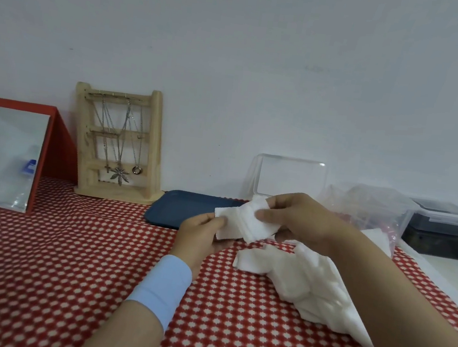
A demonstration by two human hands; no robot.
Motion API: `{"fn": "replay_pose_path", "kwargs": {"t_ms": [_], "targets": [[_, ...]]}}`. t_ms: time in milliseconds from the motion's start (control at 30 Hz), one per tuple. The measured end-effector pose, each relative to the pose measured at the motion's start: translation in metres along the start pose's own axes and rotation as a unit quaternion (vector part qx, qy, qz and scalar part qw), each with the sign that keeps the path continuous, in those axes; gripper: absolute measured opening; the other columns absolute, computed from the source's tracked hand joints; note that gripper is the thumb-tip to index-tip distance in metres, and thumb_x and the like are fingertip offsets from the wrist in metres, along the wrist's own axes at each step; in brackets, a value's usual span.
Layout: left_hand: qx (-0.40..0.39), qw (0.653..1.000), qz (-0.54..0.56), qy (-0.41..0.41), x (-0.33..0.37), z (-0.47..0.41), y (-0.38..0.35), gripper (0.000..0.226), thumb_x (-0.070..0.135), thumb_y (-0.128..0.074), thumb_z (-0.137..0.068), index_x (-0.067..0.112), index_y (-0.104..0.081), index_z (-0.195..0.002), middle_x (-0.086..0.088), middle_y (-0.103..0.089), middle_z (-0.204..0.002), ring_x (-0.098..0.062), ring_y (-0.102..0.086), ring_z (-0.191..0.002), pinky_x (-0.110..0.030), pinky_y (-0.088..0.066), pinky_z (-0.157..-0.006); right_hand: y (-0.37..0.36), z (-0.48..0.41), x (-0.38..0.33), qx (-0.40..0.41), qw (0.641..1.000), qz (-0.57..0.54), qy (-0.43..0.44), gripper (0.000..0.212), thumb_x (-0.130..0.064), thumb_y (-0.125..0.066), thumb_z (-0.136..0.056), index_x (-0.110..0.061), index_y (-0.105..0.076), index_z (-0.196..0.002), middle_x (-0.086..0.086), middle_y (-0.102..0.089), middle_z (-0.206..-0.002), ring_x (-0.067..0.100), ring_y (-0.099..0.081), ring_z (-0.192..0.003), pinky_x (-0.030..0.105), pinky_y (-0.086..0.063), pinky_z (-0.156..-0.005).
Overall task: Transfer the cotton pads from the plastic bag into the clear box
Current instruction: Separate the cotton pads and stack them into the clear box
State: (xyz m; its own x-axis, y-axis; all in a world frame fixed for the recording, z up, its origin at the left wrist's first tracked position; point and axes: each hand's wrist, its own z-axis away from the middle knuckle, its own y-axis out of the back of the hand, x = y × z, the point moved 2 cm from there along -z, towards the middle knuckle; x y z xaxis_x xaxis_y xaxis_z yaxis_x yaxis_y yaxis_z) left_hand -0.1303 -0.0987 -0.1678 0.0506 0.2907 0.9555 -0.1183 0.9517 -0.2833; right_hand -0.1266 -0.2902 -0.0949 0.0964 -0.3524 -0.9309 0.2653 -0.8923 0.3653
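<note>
A small stack of white cotton pads (240, 222) is held between both hands above the red patterned tablecloth. My left hand (203, 235) pinches its left edge; my right hand (300, 221) grips its top and right side. A loose heap of more cotton pads (296, 276) lies on the cloth under my right forearm. The clear box (289, 179) stands behind my hands with its lid raised against the wall; its lower part is hidden by them. A crumpled clear plastic bag (368, 205) sits to the right of the box.
A dark blue tray (186, 208) lies left of the box. A wooden jewellery stand (120, 145) with necklaces and a red-framed mirror (10, 158) stand at the back left. A lidded container of dark items (441, 218) sits at the far right.
</note>
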Motion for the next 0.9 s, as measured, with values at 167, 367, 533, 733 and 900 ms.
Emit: {"fn": "replay_pose_path", "kwargs": {"t_ms": [167, 367, 533, 733, 900], "targets": [[-0.072, 0.996, 0.042, 0.021, 0.005, 0.006, -0.006, 0.015, 0.015, -0.063, -0.099, 0.007, -0.072, -0.108, -0.013, -0.078, -0.102, -0.025, -0.077, -0.092, -0.032, -0.062, -0.072, -0.009, -0.009, 0.014, 0.029, 0.998, -0.035, -0.047, 0.015, -0.013, -0.078, -0.086, -0.003, -0.075, -0.097, 0.014, -0.077, -0.090, 0.022, -0.069, -0.068, 0.028, -0.055, -0.059], [-0.075, 0.996, 0.024, 0.037, 0.003, 0.005, -0.003, 0.019, 0.016, -0.061, -0.100, 0.002, -0.068, -0.112, -0.014, -0.078, -0.100, -0.027, -0.077, -0.091, -0.033, -0.062, -0.073, -0.005, -0.012, 0.017, 0.065, 0.997, -0.015, -0.038, 0.010, -0.016, -0.078, -0.087, -0.007, -0.075, -0.091, 0.008, -0.075, -0.080, 0.018, -0.066, -0.065, 0.027, -0.052, -0.056], [-0.106, 0.993, 0.009, 0.047, 0.004, 0.006, -0.004, 0.023, 0.016, -0.057, -0.102, 0.001, -0.069, -0.115, -0.017, -0.077, -0.106, -0.029, -0.076, -0.098, -0.033, -0.063, -0.078, -0.010, -0.012, 0.011, 0.056, 0.998, -0.017, -0.012, 0.014, -0.014, -0.078, -0.087, -0.003, -0.076, -0.094, 0.010, -0.075, -0.081, 0.018, -0.064, -0.065, 0.028, -0.051, -0.059], [-0.130, 0.989, 0.047, 0.054, 0.006, 0.009, -0.009, 0.025, 0.021, -0.054, -0.104, 0.003, -0.067, -0.117, -0.017, -0.077, -0.106, -0.026, -0.076, -0.096, -0.035, -0.064, -0.079, -0.013, -0.013, 0.014, 0.102, 0.994, 0.031, -0.025, 0.011, -0.017, -0.082, -0.083, -0.009, -0.076, -0.088, 0.011, -0.077, -0.082, 0.023, -0.064, -0.065, 0.026, -0.053, -0.054], [-0.131, 0.990, 0.042, 0.040, 0.008, 0.008, -0.009, 0.027, 0.017, -0.063, -0.098, 0.002, -0.067, -0.120, -0.015, -0.077, -0.107, -0.025, -0.076, -0.098, -0.031, -0.063, -0.078, -0.015, -0.013, 0.012, 0.135, 0.990, 0.025, -0.027, 0.021, -0.019, -0.086, -0.079, -0.009, -0.074, -0.093, 0.011, -0.077, -0.082, 0.025, -0.072, -0.068, 0.029, -0.059, -0.056]]}}
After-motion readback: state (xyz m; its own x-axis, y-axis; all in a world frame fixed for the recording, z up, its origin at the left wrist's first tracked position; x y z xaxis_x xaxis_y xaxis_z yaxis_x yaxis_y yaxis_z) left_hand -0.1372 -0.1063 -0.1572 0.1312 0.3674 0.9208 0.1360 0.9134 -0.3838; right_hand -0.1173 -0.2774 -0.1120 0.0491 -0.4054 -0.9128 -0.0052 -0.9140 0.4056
